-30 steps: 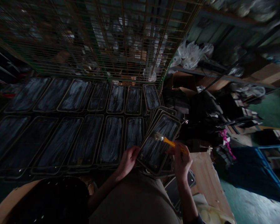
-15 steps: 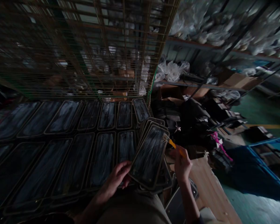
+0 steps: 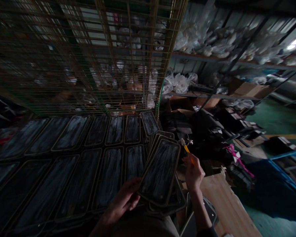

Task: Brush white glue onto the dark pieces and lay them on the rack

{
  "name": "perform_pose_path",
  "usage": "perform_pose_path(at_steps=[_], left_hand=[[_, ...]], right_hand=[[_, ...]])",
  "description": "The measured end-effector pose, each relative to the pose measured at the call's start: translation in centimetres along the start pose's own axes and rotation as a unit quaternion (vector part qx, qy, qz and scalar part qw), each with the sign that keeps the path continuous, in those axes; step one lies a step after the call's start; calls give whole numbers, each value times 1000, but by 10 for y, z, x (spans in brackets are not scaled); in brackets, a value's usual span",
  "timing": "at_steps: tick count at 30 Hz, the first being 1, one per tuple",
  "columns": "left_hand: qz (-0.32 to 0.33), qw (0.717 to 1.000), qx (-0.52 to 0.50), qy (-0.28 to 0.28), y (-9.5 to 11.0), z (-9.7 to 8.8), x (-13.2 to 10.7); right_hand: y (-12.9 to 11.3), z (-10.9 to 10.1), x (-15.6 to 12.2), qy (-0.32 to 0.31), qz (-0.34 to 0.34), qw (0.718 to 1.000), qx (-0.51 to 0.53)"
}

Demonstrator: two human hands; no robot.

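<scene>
My left hand [image 3: 125, 198] grips the near end of a dark rectangular panel [image 3: 160, 171] streaked with white, held tilted above a small stack of like panels [image 3: 177, 197] on my lap. My right hand [image 3: 193, 171] is closed round the orange handle of a small brush [image 3: 185, 146]. Its pale bristles point up just past the panel's upper right corner, off the surface.
Two rows of several coated panels [image 3: 71, 158] lie side by side to the left. A wire mesh cage [image 3: 93, 56] stands behind them. Shelves with plastic bags [image 3: 212, 46], cardboard boxes and dark clutter fill the right. A wooden board [image 3: 224, 207] is beside my right arm.
The brush has left the panel's face and risen past its upper right corner. The panel has turned more upright in my left hand. The camera has tilted up.
</scene>
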State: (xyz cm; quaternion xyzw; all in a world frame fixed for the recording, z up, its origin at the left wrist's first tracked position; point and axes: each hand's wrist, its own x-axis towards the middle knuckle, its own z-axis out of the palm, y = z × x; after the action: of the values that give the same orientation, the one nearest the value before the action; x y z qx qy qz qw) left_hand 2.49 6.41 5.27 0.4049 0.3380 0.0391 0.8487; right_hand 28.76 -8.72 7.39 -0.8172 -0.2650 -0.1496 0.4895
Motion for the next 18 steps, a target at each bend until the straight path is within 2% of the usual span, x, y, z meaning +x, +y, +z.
perform_pose_path(at_steps=[4, 9, 14, 18], left_hand=[[47, 995, -85, -21, 17, 12, -3], [144, 973, -165, -77, 62, 23, 2], [227, 943, -188, -155, 116, 16, 11], [292, 925, -181, -165, 151, 0, 12]], right_hand=[[-7, -6, -19, 18, 19, 1000, 15], [-11, 6, -56, -40, 11, 999, 3], [-14, 26, -70, -103, -30, 992, -62], [-8, 37, -71, -154, -78, 978, -118]])
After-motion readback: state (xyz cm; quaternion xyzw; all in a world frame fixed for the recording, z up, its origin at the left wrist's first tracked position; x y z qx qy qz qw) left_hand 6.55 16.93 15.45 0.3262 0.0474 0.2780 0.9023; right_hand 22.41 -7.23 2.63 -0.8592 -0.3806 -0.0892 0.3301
